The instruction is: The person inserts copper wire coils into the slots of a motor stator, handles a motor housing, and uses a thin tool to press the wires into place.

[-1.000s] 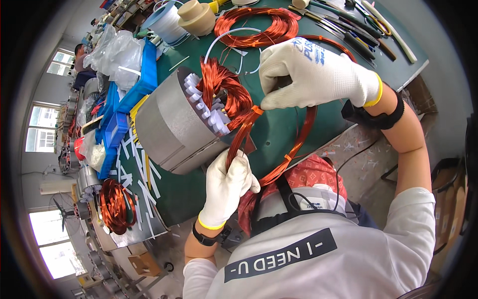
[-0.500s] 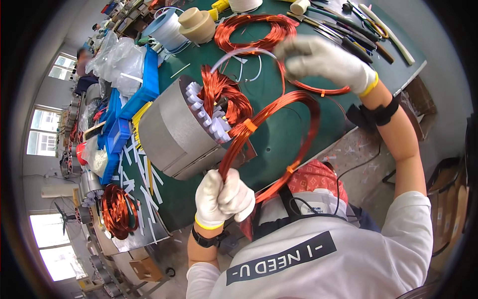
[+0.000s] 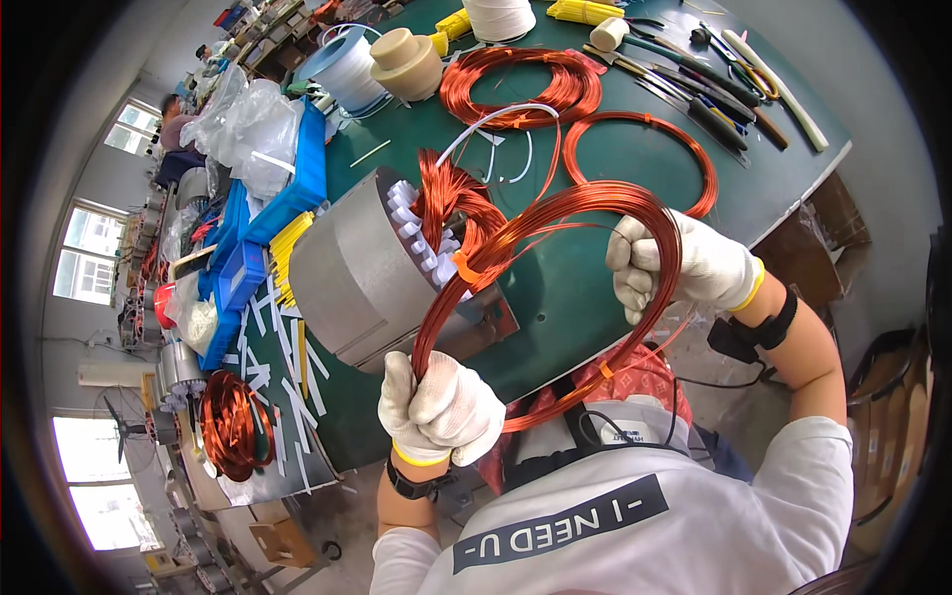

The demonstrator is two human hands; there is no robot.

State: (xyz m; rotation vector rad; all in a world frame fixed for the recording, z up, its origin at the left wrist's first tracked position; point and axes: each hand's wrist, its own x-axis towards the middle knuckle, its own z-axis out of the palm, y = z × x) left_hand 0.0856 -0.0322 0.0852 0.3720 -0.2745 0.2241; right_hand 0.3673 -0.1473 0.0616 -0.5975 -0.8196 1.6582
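My left hand [image 3: 446,407], in a white glove, is closed around the near left side of an orange-red copper wire coil [image 3: 565,205] bound with orange tape. The loop arches rightward toward my gloved right hand [image 3: 689,260]. That hand's fingers are curled at the coil's right side, where a thin loose strand runs to them; the exact grip is partly hidden. Beside my left hand lies a grey metal stator [image 3: 347,273] with white slot liners [image 3: 421,233] round its opening. Another bundle of copper wire [image 3: 461,203] sits in that opening, with a clear sleeve on one lead.
More copper coils [image 3: 521,84] lie behind on the green table [image 3: 555,347]. Hand tools [image 3: 704,94] are at the far right. Spools [image 3: 347,69] stand at the back. Blue bins [image 3: 288,178] and white strips [image 3: 288,397] are at the left.
My right hand has come down from above the far coils to the right side of the held coil. The held coil's arch has shifted right; my left hand keeps its grip.
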